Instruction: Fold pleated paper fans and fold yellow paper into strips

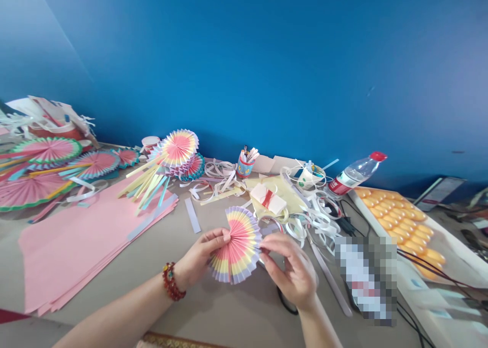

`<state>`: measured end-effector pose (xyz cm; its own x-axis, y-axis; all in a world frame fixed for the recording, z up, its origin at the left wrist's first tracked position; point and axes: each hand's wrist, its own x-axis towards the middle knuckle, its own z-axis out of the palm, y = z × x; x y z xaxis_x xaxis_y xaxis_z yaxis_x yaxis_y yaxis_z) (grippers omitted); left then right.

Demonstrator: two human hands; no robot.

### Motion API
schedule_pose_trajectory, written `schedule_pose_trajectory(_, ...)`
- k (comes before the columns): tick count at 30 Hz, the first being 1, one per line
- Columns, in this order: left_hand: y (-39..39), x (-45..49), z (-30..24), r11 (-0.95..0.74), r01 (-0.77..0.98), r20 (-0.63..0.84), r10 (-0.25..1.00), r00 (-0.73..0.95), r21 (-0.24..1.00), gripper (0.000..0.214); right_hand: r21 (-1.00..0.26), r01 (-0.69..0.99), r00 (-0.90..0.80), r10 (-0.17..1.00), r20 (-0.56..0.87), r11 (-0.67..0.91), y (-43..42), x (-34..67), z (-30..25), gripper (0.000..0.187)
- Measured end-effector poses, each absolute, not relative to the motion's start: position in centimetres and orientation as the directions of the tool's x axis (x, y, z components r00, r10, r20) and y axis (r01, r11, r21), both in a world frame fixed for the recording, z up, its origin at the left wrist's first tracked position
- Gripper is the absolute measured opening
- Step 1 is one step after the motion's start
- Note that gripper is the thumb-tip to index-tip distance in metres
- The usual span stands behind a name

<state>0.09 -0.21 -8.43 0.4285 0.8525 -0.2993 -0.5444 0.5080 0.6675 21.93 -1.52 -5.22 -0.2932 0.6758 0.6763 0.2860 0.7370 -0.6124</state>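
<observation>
A pleated paper fan (pixel 238 246) in pink, yellow, blue and purple bands is held between both hands above the grey table (pixel 213 307). My left hand (pixel 200 256), with a red bead bracelet on the wrist, pinches the fan's left edge near its centre. My right hand (pixel 292 269) pinches the fan's right edge with thumb and fingers closed. The fan is spread about half round.
Pink paper sheets (pixel 84 246) lie at left, with finished fans on sticks (pixel 177 150) and more fans (pixel 46 170) behind. White paper strips (pixel 312 216), a cup of pens (pixel 244 166), a water bottle (pixel 353 174) and a tray of yellow shapes (pixel 400 221) lie at right.
</observation>
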Motion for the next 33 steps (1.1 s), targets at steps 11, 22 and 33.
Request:
schedule_pose_trajectory(11, -0.2, 0.0, -8.5, 0.512, -0.596, -0.294, 0.854, 0.429, 0.618, 0.022, -0.779, 0.258, -0.306, 0.813, 0.495, 0.571, -1.6, 21.2, -6.3, 0.054)
schedule_pose_trajectory(22, -0.3, 0.1, -8.1, 0.509, -0.613, -0.316, 0.859, 0.403, 0.604, 0.027, -0.663, 0.419, -0.414, 0.781, 0.468, 0.620, -1.6, 20.3, -6.8, 0.106)
schedule_pose_trajectory(33, -0.3, 0.2, -8.5, 0.460, -0.601, -0.244, 0.880, 0.408, 0.654, 0.026, -0.712, 0.406, -0.332, 0.818, 0.469, 0.573, -1.6, 20.4, -7.9, 0.105)
